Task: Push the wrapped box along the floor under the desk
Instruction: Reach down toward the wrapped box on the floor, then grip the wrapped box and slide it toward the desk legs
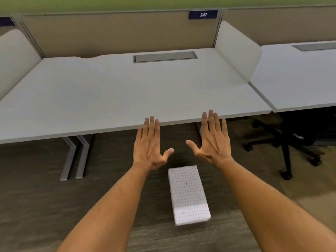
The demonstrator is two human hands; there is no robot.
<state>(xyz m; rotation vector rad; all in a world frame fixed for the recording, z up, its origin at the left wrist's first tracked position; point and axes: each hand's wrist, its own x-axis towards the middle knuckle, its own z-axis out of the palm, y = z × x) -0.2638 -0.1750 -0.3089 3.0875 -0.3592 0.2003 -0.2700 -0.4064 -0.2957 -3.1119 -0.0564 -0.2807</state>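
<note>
A box wrapped in white paper with small red dots lies flat on the dark carpet, in front of the grey desk. It sits between my two forearms, its long side pointing toward the desk. My left hand and my right hand are held out above the floor, palms down, fingers spread, holding nothing. Both hands hover beyond the box's far end, fingertips overlapping the desk's front edge in the view. Neither hand touches the box.
Grey desk legs stand on the floor at left under the desktop. A black office chair base with castors sits at right under the neighbouring desk. Partition panels close off the back and sides. A cable hatch is set into the desktop.
</note>
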